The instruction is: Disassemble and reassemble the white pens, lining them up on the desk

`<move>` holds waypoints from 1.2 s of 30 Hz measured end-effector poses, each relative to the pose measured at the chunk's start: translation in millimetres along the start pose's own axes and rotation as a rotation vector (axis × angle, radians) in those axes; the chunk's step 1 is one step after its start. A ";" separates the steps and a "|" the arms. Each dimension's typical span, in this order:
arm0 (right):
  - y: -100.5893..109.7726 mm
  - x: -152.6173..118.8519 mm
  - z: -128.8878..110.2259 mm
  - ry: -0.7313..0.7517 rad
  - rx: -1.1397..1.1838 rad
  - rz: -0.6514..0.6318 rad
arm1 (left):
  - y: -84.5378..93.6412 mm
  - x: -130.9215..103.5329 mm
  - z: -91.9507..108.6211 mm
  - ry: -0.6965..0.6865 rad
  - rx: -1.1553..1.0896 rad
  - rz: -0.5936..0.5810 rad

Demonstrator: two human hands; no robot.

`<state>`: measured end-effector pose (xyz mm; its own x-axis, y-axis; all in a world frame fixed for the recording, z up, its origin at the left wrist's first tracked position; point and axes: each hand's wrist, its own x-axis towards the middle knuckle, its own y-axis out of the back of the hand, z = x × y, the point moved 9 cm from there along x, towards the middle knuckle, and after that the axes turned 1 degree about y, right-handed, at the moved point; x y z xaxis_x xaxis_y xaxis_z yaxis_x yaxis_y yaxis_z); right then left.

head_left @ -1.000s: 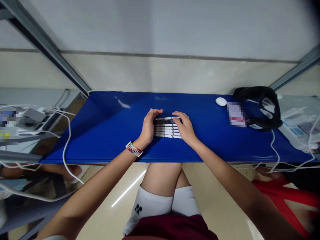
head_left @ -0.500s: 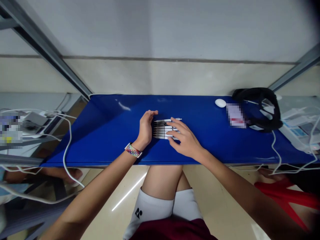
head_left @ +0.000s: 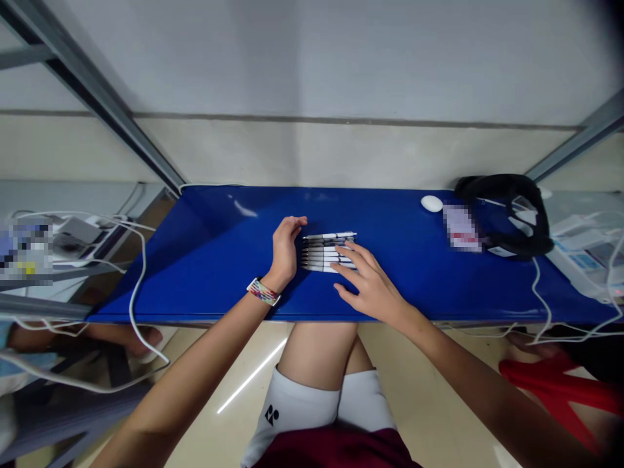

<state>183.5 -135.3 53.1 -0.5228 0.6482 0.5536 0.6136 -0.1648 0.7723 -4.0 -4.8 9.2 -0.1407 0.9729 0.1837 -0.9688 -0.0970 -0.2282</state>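
Several white pens with dark tips (head_left: 322, 251) lie side by side in a row on the blue table (head_left: 219, 260), tips pointing left. My left hand (head_left: 285, 250) stands on edge just left of the tips, fingers extended and bent slightly toward the right, holding nothing. My right hand (head_left: 368, 279) has its fingers spread, with the fingertips over the right ends of the lower pens. The fingers partly hide those ends.
A white oval object (head_left: 431, 204), a blurred pinkish card (head_left: 462, 227) and a black headset (head_left: 507, 218) sit at the table's right. White cables (head_left: 141, 273) hang at the left edge. Other people's limbs show at both sides.
My right hand has moved slightly right and down from the pens, uncovering more of their right ends. The view has shifted a little.
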 end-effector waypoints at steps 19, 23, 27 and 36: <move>-0.6 0.7 -16.7 0.046 0.008 -0.044 | -1.3 -4.9 7.1 -0.056 0.130 -0.017; 7.5 2.9 -17.3 0.013 0.013 0.015 | -10.0 -5.7 24.2 -0.079 0.144 -0.123; 24.0 17.8 11.0 -0.127 0.086 0.156 | -43.2 -10.2 53.2 -0.108 0.245 -0.449; 41.9 90.3 110.8 -0.367 0.213 0.292 | -69.0 42.4 72.5 -0.341 0.480 -0.428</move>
<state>227.6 -1.3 100.9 -0.0926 0.8224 0.5613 0.8301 -0.2475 0.4996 42.0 27.9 102.1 0.2906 0.8342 0.4686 -0.9251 0.1199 0.3603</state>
